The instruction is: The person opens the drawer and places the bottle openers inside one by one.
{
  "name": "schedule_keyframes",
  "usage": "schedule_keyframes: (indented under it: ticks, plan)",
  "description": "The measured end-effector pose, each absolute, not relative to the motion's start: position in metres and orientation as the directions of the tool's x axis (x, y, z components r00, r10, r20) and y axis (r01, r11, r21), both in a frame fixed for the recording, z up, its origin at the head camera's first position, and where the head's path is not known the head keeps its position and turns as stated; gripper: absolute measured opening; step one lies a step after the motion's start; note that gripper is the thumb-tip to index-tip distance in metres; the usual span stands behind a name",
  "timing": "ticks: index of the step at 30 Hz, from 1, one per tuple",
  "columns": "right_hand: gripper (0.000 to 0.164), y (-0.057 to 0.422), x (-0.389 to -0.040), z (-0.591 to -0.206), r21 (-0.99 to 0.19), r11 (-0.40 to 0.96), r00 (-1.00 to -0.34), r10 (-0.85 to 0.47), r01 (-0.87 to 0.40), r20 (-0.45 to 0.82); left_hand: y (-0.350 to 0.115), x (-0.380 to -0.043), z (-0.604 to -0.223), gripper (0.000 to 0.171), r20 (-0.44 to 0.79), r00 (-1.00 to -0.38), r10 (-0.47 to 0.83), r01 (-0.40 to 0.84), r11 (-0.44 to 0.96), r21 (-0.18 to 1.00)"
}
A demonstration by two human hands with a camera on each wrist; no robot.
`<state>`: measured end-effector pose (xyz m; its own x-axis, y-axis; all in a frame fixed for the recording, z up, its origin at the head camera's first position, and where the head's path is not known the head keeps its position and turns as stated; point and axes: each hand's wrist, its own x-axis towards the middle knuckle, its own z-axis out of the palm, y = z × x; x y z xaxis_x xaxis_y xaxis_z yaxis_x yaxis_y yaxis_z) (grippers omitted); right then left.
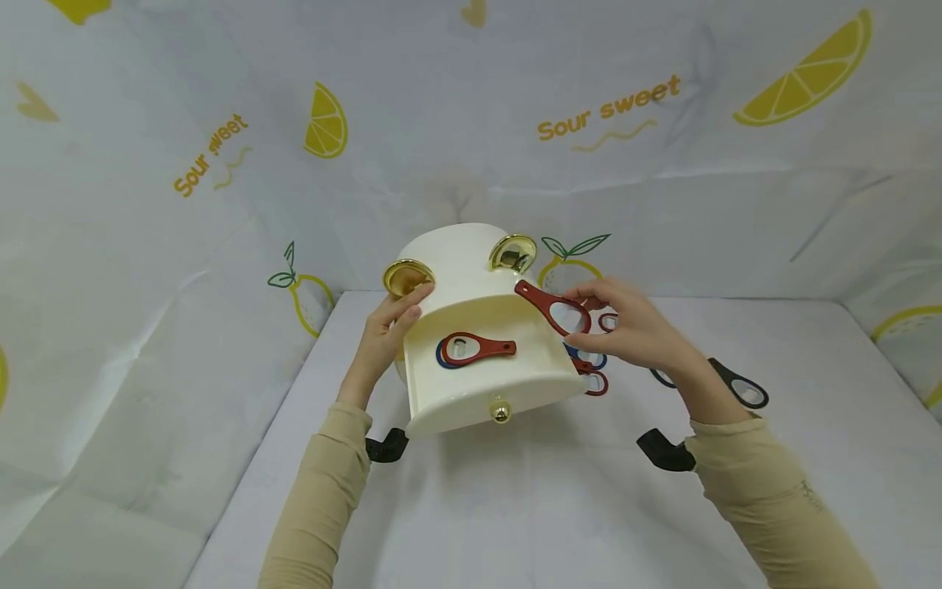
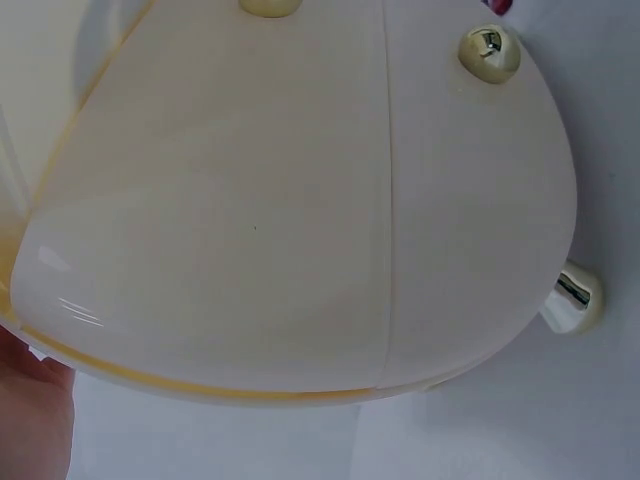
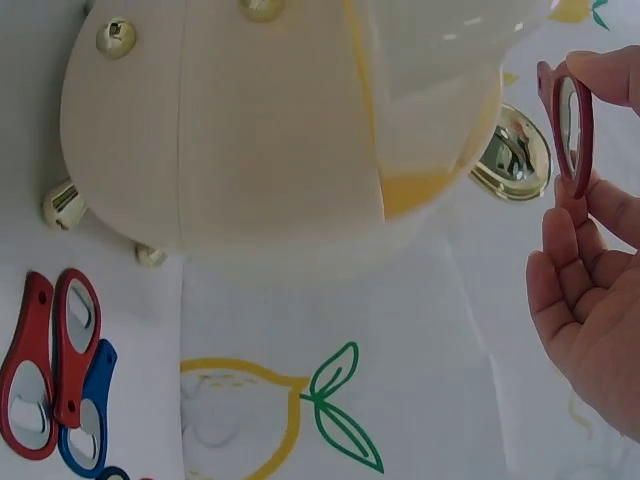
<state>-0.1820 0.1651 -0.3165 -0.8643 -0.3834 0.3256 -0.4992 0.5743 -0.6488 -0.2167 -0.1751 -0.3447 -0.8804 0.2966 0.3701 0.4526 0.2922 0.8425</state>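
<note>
In the head view, a glossy white box (image 1: 456, 424) with round gold ear-shaped pieces on top gapes open toward me. My left hand (image 1: 383, 331) grips the raised upper part (image 1: 464, 262) at its left edge, beside the gold ear piece (image 1: 409, 278). Between thumb and fingers my right hand (image 1: 625, 323) pinches a red bottle opener (image 1: 540, 299), close to the box's right side. Inside the box, another red bottle opener (image 1: 487, 347) lies over a blue one (image 1: 444, 360). The right wrist view shows the pinched opener (image 3: 585, 135) edge-on, near a gold ear (image 3: 515, 155).
Several red and blue bottle openers (image 3: 80, 350) lie on the table right of the box. Black-rimmed openers (image 1: 749, 393) are farther right. A gold knob (image 1: 500, 411) juts from the box front. A lemon-printed cloth (image 1: 456, 98) hangs behind.
</note>
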Motion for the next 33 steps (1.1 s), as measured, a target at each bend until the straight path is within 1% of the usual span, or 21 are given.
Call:
schedule_keyframes:
  ticks: [5, 10, 15, 27, 33]
  plan:
    - [0.048, 0.149, -0.188, -0.315, -0.643, 0.527, -0.824, -0.446, -0.556, 0.348, -0.175, -0.216, -0.345, 0.036, 0.364, -0.883, 0.296, 0.448, 0.302, 0.841]
    - [0.046, 0.136, -0.191, -0.316, -0.663, 0.499, -0.816, -0.476, -0.558, 0.329, -0.174, -0.215, -0.345, 0.036, 0.361, -0.885, 0.295, 0.445, 0.304, 0.842]
    - [0.046, 0.123, -0.195, -0.318, -0.669, 0.461, -0.791, -0.513, -0.582, 0.334, -0.174, -0.215, -0.344, 0.036, 0.358, -0.888, 0.288, 0.44, 0.308, 0.844]
    - [0.041, 0.103, -0.198, -0.322, -0.691, 0.459, -0.766, -0.606, -0.558, 0.216, -0.174, -0.216, -0.344, 0.036, 0.374, -0.882, 0.289, 0.454, 0.301, 0.839]
    - [0.041, 0.1, -0.199, -0.323, -0.673, 0.497, -0.771, -0.611, -0.548, 0.177, -0.175, -0.217, -0.344, 0.036, 0.374, -0.882, 0.287, 0.454, 0.299, 0.84]
